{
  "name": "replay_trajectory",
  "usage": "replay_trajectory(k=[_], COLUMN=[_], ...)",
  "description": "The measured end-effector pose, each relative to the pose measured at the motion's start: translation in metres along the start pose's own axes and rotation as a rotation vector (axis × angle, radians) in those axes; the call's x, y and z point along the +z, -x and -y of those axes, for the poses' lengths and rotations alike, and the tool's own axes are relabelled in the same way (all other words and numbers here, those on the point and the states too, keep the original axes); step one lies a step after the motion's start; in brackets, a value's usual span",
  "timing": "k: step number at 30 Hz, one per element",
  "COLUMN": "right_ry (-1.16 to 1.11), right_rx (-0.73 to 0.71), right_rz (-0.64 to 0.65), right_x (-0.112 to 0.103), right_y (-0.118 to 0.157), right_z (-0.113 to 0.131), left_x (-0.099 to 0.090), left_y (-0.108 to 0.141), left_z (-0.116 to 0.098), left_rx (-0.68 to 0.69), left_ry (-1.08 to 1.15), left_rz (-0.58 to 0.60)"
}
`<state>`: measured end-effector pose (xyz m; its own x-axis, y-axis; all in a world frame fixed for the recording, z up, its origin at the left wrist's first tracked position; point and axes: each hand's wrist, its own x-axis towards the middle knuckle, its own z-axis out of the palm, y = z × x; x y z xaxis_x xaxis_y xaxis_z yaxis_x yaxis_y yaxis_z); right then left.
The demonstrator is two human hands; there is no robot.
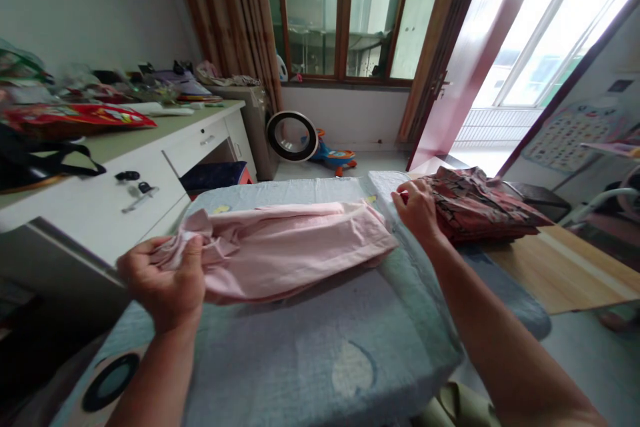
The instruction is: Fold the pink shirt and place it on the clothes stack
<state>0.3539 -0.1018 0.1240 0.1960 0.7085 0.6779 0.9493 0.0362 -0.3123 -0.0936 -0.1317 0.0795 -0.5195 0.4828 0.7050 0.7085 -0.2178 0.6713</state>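
Observation:
A pink cloth lies folded lengthwise across a padded surface with a pale blue cover. At its bunched left end, my left hand grips the fabric between thumb and fingers. My right hand is beyond the cloth's right end, apart from it, its fingers curled beside a stack of red and black patterned fabric. Whether those fingers hold anything is too unclear to tell.
A white desk stands at the left, with a red packet on top. A wooden board extends at the right. Behind are a round ring-shaped object, a blue and orange toy and an open door.

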Motion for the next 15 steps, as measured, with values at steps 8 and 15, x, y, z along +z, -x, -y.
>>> replay_trajectory(k=[8, 15], right_ry=[0.515, 0.153], right_rx=[0.434, 0.388], right_rz=[0.180, -0.126], right_x=[-0.036, -0.047], right_y=[-0.022, -0.033], right_z=[-0.106, -0.069], left_x=[-0.003, 0.019], left_y=[0.036, 0.062], left_z=[0.023, -0.035], left_rx=[0.370, 0.400], left_ry=[-0.676, -0.115], left_rz=[0.626, 0.803])
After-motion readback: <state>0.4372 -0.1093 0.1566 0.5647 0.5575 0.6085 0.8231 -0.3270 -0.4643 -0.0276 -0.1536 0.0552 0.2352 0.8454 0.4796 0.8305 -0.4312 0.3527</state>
